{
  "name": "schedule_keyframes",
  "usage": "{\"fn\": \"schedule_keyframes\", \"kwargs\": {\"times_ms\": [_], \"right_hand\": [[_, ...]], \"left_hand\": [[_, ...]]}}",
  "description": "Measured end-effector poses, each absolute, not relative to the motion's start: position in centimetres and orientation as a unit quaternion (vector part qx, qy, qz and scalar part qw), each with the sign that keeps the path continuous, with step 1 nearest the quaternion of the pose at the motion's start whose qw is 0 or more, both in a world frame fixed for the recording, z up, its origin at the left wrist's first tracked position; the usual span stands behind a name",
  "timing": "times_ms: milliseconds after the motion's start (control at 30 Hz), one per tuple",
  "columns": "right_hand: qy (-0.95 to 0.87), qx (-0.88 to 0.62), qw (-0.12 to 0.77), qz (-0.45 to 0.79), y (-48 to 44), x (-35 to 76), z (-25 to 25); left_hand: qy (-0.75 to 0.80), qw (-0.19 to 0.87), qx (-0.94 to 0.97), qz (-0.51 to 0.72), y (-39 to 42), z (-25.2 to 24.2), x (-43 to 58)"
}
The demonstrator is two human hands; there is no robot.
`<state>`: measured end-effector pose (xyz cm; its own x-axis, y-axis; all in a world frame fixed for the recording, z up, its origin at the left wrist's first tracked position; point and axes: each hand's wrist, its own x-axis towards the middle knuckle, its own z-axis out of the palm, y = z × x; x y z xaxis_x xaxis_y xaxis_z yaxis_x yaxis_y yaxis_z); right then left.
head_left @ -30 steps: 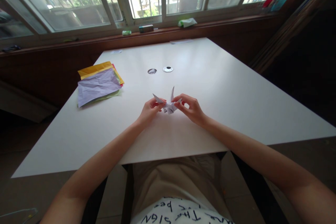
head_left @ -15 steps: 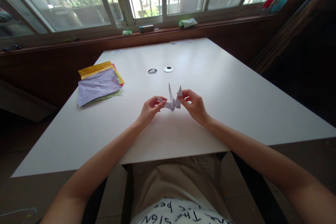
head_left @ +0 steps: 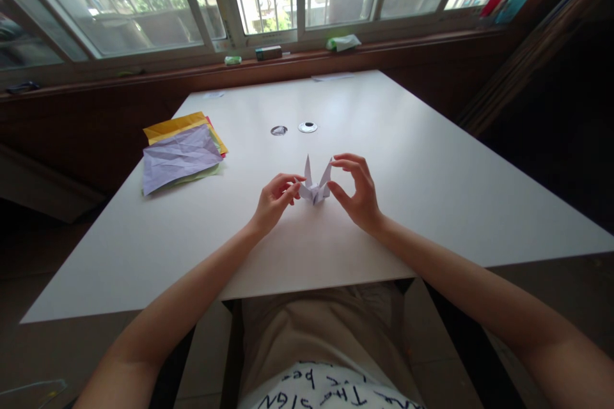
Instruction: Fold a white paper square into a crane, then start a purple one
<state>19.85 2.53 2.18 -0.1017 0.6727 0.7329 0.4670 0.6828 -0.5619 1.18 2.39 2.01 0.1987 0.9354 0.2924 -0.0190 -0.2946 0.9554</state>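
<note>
A pale lilac folded paper crane (head_left: 315,193) sits at the near middle of the white table (head_left: 412,204), its pointed parts standing up. At its left, my left hand (head_left: 278,197) has thumb and fingers closed on the tip of the crane's left wing. My right hand (head_left: 357,190) is at the other side, thumb and index finger spread apart in a curve. Those right fingertips are at the edge of the crane's right-hand point, not pinching it; whether they touch is hard to see.
A stack of coloured paper lies at the left, a creased lilac sheet (head_left: 180,158) over a yellow one (head_left: 175,126). Two round fittings (head_left: 307,127) are set in the tabletop beyond the crane. Small items, including a dark box (head_left: 268,52), rest on the window sill.
My right thumb and index finger have opened and let go of the crane's right-hand point. The left wing has tilted up more, with my left hand still at it.
</note>
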Motion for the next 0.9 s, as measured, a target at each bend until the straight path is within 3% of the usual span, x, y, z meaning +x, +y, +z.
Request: {"fn": "schedule_keyframes", "kwargs": {"times_ms": [233,433,900], "right_hand": [[-0.784,-0.380,0.491,0.024,2.12,19.64,2.44],[-0.779,-0.375,0.502,-0.006,2.00,19.49,2.51],[-0.805,-0.330,0.478,-0.118,2.10,19.31,2.00]], "left_hand": [[0.367,0.411,0.660,0.511,2.01,2.01,1.25],[0.357,0.360,0.701,0.501,1.72,2.10,1.28],[0.279,0.137,0.815,0.489,1.43,1.52,1.46]]}}
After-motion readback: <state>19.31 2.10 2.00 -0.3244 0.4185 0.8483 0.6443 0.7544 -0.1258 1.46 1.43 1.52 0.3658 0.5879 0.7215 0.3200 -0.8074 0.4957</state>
